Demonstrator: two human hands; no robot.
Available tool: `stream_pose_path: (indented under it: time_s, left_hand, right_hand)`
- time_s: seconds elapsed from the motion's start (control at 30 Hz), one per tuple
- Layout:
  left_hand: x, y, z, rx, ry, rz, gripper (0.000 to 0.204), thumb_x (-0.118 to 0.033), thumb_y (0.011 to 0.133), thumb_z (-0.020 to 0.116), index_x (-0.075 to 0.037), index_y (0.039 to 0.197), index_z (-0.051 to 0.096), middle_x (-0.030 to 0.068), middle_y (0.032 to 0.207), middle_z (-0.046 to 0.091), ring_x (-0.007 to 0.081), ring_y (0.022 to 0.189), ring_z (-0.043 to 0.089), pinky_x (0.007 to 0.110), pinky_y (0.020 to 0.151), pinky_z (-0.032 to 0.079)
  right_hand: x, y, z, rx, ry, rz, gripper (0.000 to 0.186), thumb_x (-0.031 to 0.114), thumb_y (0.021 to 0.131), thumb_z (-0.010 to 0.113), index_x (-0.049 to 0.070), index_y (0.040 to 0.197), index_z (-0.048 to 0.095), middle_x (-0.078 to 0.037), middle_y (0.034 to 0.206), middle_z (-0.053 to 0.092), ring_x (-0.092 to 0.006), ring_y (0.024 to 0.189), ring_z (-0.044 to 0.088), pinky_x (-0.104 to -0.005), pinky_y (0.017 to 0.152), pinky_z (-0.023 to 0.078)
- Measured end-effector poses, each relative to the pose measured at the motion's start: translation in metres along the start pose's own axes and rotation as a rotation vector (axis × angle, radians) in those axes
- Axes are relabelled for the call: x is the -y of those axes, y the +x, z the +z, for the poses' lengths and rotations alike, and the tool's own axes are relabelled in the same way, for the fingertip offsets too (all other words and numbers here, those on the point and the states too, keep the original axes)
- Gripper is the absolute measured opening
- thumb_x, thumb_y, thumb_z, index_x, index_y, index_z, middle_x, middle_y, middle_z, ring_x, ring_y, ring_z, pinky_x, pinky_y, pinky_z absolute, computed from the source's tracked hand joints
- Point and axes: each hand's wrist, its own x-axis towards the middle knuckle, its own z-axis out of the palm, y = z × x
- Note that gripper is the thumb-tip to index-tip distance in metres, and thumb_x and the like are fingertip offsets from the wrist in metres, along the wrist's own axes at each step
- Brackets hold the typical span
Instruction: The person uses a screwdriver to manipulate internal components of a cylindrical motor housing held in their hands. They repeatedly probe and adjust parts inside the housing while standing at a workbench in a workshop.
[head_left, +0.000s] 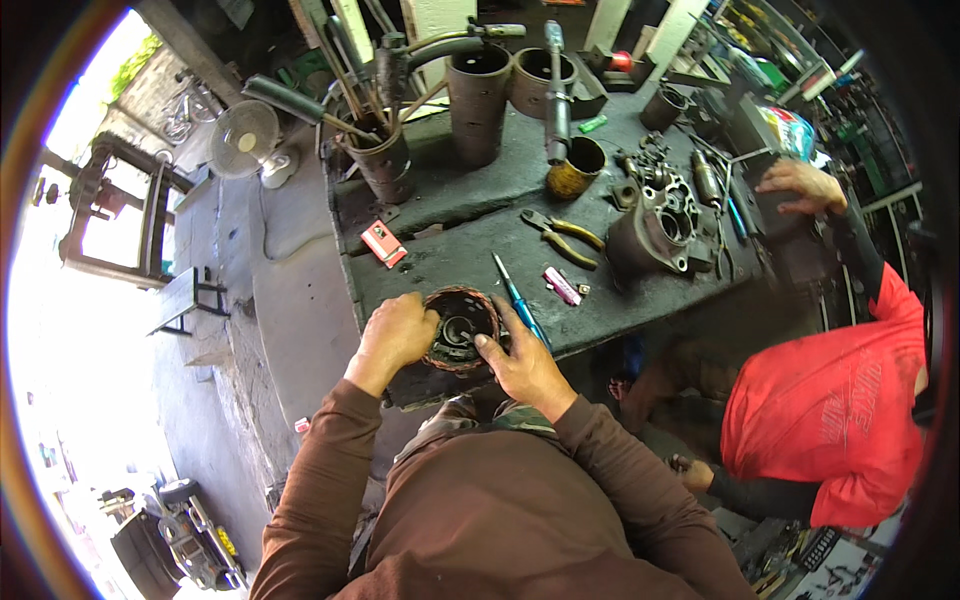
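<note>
At the near edge of the dark workbench (455, 215) I hold a round, hollow motor part (461, 364) with a reddish-brown, copper-like wound rim and dark metal inside. My left hand (398, 335) is closed on its left rim, fingers curled down. My right hand (527, 362) grips the opposite side, the thumb over the rim and the fingers along the outside. Just right of that hand lies a screwdriver (524, 308) with a blue handle. Beyond it are a small pink object (562, 286) and pliers (566, 238) with yellow handles. A red and white box (383, 244) lies farther left.
A grey metal gear housing (650, 238) stands on the right of the bench. Metal cylinders (478, 105) and a tool-filled can (384, 165) line the back, beside a yellow-brown cup (575, 170). A co-worker in a red shirt (825, 400) bends close at right, one hand (800, 187) over the bench.
</note>
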Motion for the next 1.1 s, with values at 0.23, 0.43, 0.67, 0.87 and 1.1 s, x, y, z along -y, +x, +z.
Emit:
stream_pose_path:
  time_s: [0.23,0.43,0.67,0.87,1.1]
  left_hand:
    - [0.018,-0.028,0.004,-0.112,0.034,-0.111,0.048,-0.041,0.099,0.062,0.005,0.107,0.072,0.0378,0.103,0.074,0.0567,0.103,0.072,0.063,0.094,0.056]
    - [0.019,-0.023,0.003,-0.104,0.065,-0.067,0.054,-0.05,0.102,0.066,0.002,0.114,0.072,0.0364,0.106,0.075,0.0571,0.106,0.072,0.063,0.094,0.056]
    - [-0.019,-0.076,0.013,-0.586,-0.062,0.209,0.053,-0.022,0.098,0.08,0.004,0.141,0.063,0.0256,0.148,0.058,0.0414,0.138,0.057,0.05,0.116,0.047]
    - [-0.113,-0.139,0.083,-0.423,0.057,0.558,0.044,-0.011,0.092,0.077,-0.001,0.133,0.07,0.0252,0.149,0.059,0.0446,0.14,0.057,0.051,0.118,0.048]
    - [-0.148,-0.173,0.16,0.231,0.052,0.429,0.047,-0.023,0.093,0.08,-0.005,0.135,0.072,0.0245,0.142,0.066,0.0442,0.131,0.065,0.05,0.111,0.054]
  right_hand:
    - [-0.008,-0.026,0.005,-0.2,-0.09,-0.152,0.065,0.043,0.113,0.063,-0.006,0.155,0.053,-0.036,0.138,0.069,-0.0498,0.129,0.067,-0.0502,0.109,0.053]
    - [-0.079,-0.119,-0.039,-0.15,-0.191,0.146,0.047,0.036,0.107,0.07,0.003,0.142,0.067,-0.026,0.104,0.078,-0.0438,0.098,0.077,-0.0482,0.086,0.06]
    - [-0.197,-0.193,-0.119,0.074,-0.48,0.58,0.054,0.037,0.102,0.069,0.008,0.146,0.067,-0.027,0.132,0.075,-0.0455,0.125,0.071,-0.0533,0.108,0.055]
    - [-0.248,-0.219,-0.2,0.022,-0.424,0.629,0.048,0.031,0.099,0.074,0.008,0.141,0.072,-0.026,0.131,0.076,-0.0452,0.123,0.072,-0.0526,0.107,0.056]
    - [-0.27,-0.241,-0.243,-0.003,-0.411,0.611,0.05,0.032,0.101,0.072,0.004,0.142,0.07,-0.027,0.136,0.074,-0.0448,0.13,0.069,-0.052,0.111,0.053]
